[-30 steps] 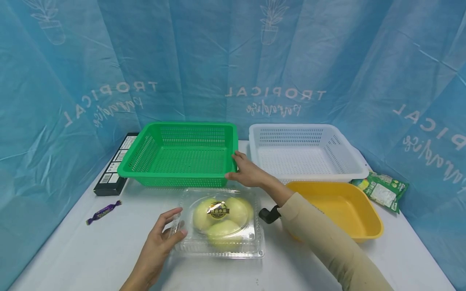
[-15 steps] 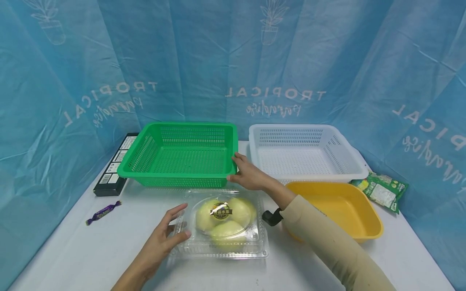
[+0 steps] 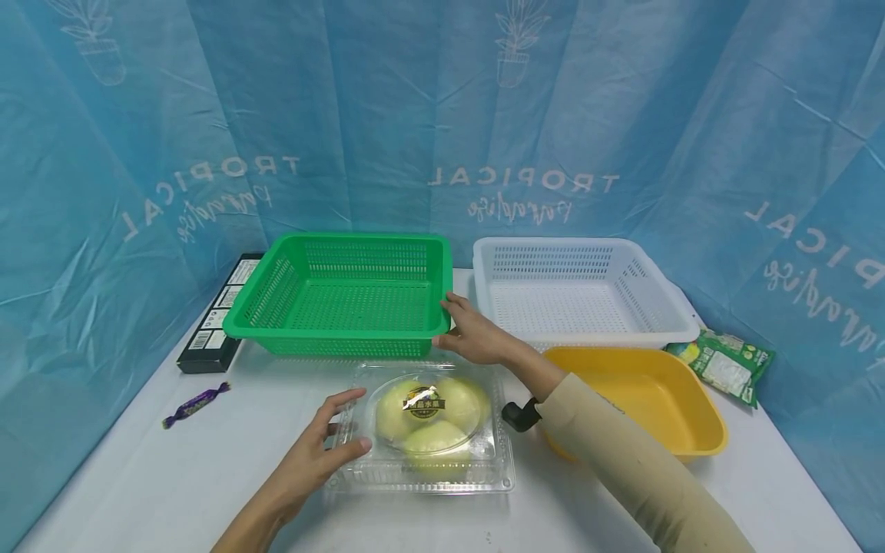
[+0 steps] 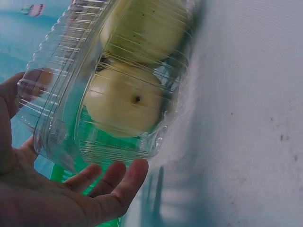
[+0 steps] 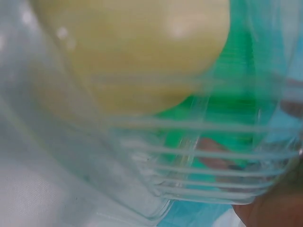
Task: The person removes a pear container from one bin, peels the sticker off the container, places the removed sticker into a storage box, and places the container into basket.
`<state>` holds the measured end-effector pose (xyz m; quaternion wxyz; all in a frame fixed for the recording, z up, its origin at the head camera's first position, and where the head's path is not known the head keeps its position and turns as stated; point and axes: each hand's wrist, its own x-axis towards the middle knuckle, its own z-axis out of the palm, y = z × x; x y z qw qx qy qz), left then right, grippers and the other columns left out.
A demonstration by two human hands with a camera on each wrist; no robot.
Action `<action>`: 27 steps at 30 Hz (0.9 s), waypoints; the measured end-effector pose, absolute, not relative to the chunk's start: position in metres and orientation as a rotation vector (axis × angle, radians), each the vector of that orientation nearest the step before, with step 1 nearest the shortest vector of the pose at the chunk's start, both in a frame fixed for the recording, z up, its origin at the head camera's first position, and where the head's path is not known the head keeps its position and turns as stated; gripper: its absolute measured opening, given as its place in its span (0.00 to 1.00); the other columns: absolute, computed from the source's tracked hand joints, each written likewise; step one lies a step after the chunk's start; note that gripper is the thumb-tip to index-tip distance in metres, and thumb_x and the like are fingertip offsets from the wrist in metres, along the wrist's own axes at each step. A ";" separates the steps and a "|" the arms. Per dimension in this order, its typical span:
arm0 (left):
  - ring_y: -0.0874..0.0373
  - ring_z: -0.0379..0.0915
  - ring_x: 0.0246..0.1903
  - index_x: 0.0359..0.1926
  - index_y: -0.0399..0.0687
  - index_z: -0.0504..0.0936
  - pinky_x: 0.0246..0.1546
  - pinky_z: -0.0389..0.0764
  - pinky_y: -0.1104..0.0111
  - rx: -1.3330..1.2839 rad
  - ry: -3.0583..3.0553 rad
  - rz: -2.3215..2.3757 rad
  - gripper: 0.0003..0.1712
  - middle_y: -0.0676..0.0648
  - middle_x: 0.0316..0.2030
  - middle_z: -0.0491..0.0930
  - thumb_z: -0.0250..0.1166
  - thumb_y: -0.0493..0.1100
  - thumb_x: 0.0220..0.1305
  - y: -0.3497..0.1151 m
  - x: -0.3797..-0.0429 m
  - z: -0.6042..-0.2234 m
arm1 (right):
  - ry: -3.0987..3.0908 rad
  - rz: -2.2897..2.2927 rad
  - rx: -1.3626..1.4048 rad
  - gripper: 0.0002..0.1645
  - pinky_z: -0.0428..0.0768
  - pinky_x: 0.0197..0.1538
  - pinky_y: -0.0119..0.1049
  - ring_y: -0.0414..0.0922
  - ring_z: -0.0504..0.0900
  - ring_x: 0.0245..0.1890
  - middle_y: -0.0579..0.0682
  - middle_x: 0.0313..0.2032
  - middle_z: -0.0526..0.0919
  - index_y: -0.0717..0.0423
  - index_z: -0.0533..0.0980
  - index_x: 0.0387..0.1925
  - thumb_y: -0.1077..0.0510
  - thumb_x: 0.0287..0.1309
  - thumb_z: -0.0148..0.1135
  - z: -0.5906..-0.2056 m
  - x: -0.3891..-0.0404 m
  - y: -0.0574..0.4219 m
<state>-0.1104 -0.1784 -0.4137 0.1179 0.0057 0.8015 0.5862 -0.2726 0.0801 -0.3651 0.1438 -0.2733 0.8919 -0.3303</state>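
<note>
A clear plastic clamshell box point(image 3: 422, 476) of round, pale yellow-green fruits point(image 4: 124, 100) sits on the white table, a dark label on its lid. My left hand point(image 3: 311, 453) is at its left side, thumb towards the front and fingers farther back, spread rather than curled. The left wrist view shows its fingertips point(image 4: 138, 169) right beside the box's ribbed edge. With thumb and fingers apart, my right hand point(image 3: 477, 334) touches the front right corner of a green basket point(image 3: 332, 333) behind the box. In the right wrist view, the box covers most of that hand.
A white basket point(image 3: 588, 336) stands to the back right, a yellow basin point(image 3: 650, 399) before it under my right sleeve. A green snack packet point(image 3: 726, 365) lies at far right. To the left are a black box point(image 3: 210, 330) and a purple wrapped candy point(image 3: 197, 405).
The fruit box has shifted slightly right, with my left hand following it. My right hand has slid a little right and nearer along the corner, while the green basket stays put.
</note>
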 end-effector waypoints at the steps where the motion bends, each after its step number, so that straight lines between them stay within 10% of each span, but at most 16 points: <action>1: 0.32 0.50 0.65 0.66 0.69 0.58 0.42 0.76 0.54 0.015 2.345 1.713 0.38 0.43 0.72 0.47 0.66 0.46 0.58 -0.178 -0.111 -0.414 | 2.569 -0.952 -0.790 0.46 0.75 0.59 0.43 0.49 0.78 0.57 0.55 0.75 0.34 0.58 0.41 0.73 0.48 0.66 0.54 -0.365 -0.272 0.081; 27: 0.33 0.48 0.66 0.67 0.71 0.58 0.45 0.75 0.52 0.000 2.323 1.728 0.38 0.43 0.72 0.45 0.65 0.47 0.59 -0.178 -0.110 -0.416 | 2.769 -0.830 -1.009 0.42 0.72 0.61 0.48 0.51 0.70 0.60 0.56 0.67 0.62 0.54 0.54 0.71 0.43 0.62 0.56 -0.348 -0.241 0.086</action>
